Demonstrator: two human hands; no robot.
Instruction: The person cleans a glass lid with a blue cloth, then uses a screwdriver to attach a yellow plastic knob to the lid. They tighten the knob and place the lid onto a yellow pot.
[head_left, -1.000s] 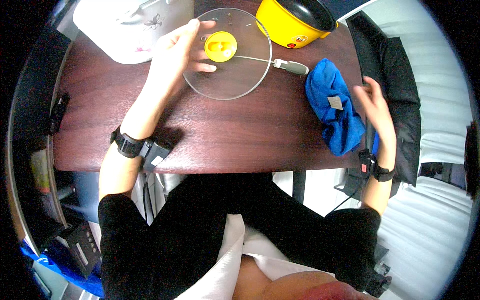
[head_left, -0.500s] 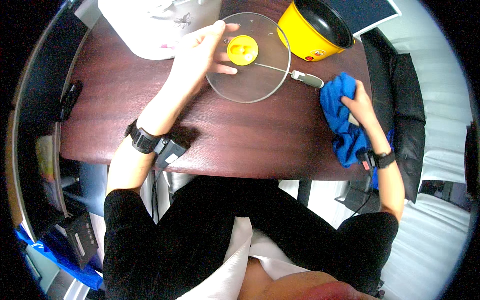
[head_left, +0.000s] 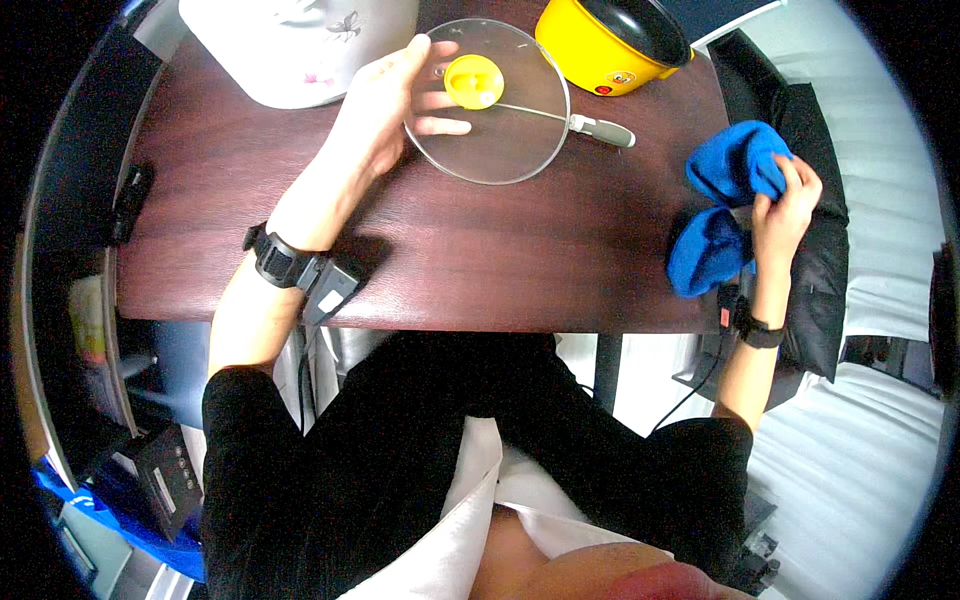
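Observation:
My left hand (head_left: 385, 105) grips a round glass lid (head_left: 510, 150) by its left rim, the thumb at the edge and fingers spread beneath, visible through the glass. Near the lid's middle is a yellow round knob (head_left: 474, 82). A screwdriver (head_left: 605, 130) with a grey-green handle lies to the right; its thin shaft shows through the glass. Over the table's right edge, my right hand (head_left: 788, 205) pinches a bunched blue cloth (head_left: 735, 165), part of which hangs lower in a second fold.
A yellow pot (head_left: 605, 50) with a dark inside stands at the far right of the brown table (head_left: 480, 270). A white appliance (head_left: 300, 60) with a flower print is at the far left. Small metal bits lie near the lid. A black padded seat (head_left: 815, 240) borders the right side.
My right hand has moved right with the blue cloth, away from the screwdriver handle, and the cloth's folds have shifted. The left hand still holds the lid; the whole view has shifted slightly.

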